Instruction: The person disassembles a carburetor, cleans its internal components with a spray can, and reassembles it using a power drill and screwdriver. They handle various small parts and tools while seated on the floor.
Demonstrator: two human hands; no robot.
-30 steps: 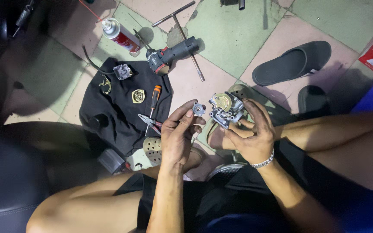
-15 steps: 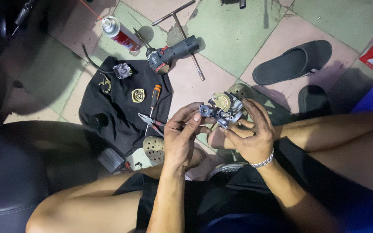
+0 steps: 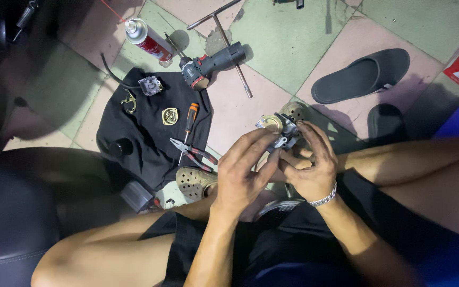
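Looking down from the head camera, I see both hands meet over a small grey metal engine part with a round brass-coloured face (image 3: 278, 129), held up above the tiled floor (image 3: 288, 48) between the knees. My left hand (image 3: 243, 172) has its fingers curled shut around the near side of the part; my right hand (image 3: 309, 162), with a silver chain bracelet (image 3: 322, 199) at the wrist, grips the far side, fingertips pressed on its top edge. The hands hide the lower half of the part, so I cannot tell its full shape

Left of the hands, a black cloth (image 3: 150, 154) lies spread on the floor. On it rest an orange-handled screwdriver (image 3: 189, 119), red-handled pliers (image 3: 193, 154), a small brass emblem-shaped piece (image 3: 170, 116) and a small square metal cover (image 3: 150, 85). Beyond the cloth lie a red and white spray can (image 3: 147, 37), a black cordless drill (image 3: 211, 62) and a steel T-handle wrench (image 3: 227, 37). A black sandal (image 3: 359, 74) sits well apart to the right
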